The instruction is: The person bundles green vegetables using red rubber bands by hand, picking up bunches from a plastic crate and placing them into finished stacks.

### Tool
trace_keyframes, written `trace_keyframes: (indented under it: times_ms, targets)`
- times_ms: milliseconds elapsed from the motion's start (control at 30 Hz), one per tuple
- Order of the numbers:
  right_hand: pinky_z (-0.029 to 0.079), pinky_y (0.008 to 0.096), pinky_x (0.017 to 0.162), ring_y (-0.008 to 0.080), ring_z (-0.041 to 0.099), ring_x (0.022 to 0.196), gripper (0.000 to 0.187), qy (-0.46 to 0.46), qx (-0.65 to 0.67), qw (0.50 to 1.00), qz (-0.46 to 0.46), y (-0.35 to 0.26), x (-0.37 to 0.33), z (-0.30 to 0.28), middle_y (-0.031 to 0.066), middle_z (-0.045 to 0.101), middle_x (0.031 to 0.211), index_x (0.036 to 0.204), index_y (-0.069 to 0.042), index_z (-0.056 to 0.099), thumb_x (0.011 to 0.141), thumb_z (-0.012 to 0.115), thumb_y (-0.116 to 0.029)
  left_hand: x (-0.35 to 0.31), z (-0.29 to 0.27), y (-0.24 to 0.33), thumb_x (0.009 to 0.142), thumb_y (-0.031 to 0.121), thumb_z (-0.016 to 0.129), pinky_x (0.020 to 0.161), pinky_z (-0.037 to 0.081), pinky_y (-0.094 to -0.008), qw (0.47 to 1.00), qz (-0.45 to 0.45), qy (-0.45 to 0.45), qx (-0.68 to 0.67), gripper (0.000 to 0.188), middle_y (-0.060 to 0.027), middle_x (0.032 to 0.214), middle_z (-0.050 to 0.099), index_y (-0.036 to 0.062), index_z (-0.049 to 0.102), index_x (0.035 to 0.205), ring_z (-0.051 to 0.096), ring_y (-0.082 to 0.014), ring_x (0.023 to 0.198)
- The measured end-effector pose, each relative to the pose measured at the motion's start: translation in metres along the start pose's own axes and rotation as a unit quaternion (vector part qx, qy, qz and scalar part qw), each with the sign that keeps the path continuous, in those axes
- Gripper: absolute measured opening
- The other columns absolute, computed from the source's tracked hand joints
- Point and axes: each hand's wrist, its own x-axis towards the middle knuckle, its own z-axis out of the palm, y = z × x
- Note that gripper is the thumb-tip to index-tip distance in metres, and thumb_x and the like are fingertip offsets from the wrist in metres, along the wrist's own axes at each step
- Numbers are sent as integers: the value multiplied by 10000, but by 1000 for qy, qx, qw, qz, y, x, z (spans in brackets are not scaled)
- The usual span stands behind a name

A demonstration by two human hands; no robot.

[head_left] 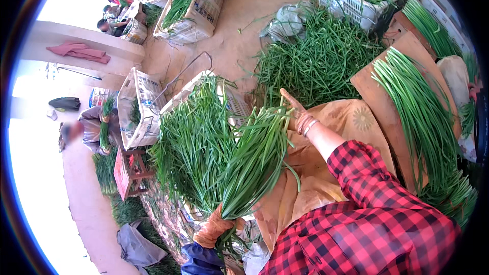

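Observation:
A loose bunch of long green chives (257, 160) slants across the middle of the view. My left hand (214, 228), in an orange-brown glove with a blue sleeve behind it, is closed around its lower leafy end. My right hand (297, 113) is at the upper stem ends, its index finger stretched out past them and its other fingers partly hidden. Bands circle that wrist, above a red-and-black checked sleeve. Beside the bunch, a larger heap of chives (191, 145) covers a white crate (234, 104). A brown cloth (351, 122) is spread over my lap.
Loose greens (321, 53) are piled on the floor ahead, beside a clear plastic bag (288, 23). At right, a brown board (369, 84) carries sorted chives (415, 107). More crates (191, 12) stand farther off. On the left, a person (94, 125) sits near a small red stool (127, 173).

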Motion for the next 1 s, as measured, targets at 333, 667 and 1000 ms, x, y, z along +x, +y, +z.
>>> trace_keyframes:
  times_ms: [333,667,1000]
  targets:
    - [384,271,436,89,461,500,242,-93,-176,976,85,-59,-14,19,-54,524,622,924,-90,600,910,541,-324,11,-7,-55,717,73,699,600,488,-284,996,-57,-48,-42,359,-95,800,646,33,560,1045,603,-166,667]
    - [478,390,648,127,532,681,399,-79,-124,988,-39,-185,-64,3,22,631,813,1092,-74,560,846,583,-387,28,1,-93,708,57,644,618,450,-292,982,-3,-95,-160,199,-118,784,619,-22,614,888,557,-176,647]
    - [386,342,426,151,477,504,464,-191,-657,720,115,-1,-100,43,41,529,603,772,-42,589,671,714,-477,24,11,-86,744,37,643,578,460,-283,992,23,-59,-113,214,-114,769,634,-23,605,946,572,-170,635]
